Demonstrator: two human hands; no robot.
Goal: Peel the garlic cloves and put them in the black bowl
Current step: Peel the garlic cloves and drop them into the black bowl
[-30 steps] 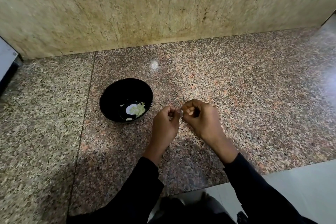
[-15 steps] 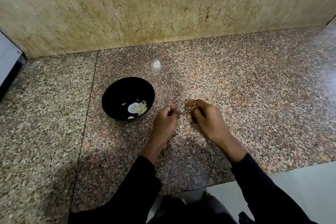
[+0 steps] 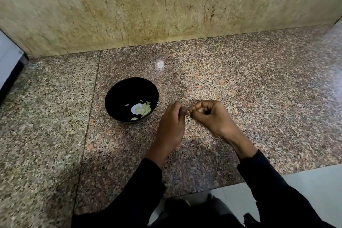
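Over a speckled granite counter (image 3: 240, 83), the person's two hands meet just right of the black bowl (image 3: 118, 94). Left hand (image 3: 171, 126) has its fingers curled in, thumb and fingertips pinching something small and pale at the spot where both hands touch. Right hand (image 3: 212, 116) is curled up too, its thumb and forefinger nipping the same little thing from the other side. That's the garlic clove (image 3: 186, 110), but it's mostly hidden by fingers and a bit blurry, so can't tell how much skin is on it. Both hands hover close to the counter, near the bowl but not touching it.

Inside the bowl sit a few pale yellowish peeled cloves (image 3: 143, 109), bunched at the bottom toward the right side. Black sleeves (image 3: 273, 187) cover both arms up to the wrists. Behind the counter runs a beige stone wall (image 3: 111, 5).
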